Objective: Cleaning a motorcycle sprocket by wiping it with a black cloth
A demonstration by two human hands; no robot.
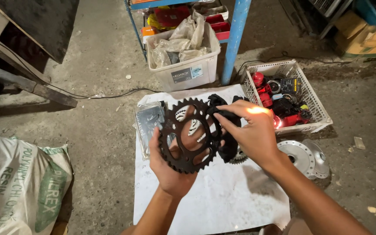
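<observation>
Sprocket: we find the black toothed sprocket (190, 135) resting upright in our left hand (170, 167), fingers curled behind it.
Right hand: our right hand (253, 132) pinches a black cloth (229, 148) against the sprocket's rim.
Hidden: a second gear beneath the right hand is mostly covered.
Packages: a white bin (188, 72) with a dark label stands beyond both hands.

White basket (316, 114), plastic tub (205, 72) — woven sack (18, 182)
</observation>
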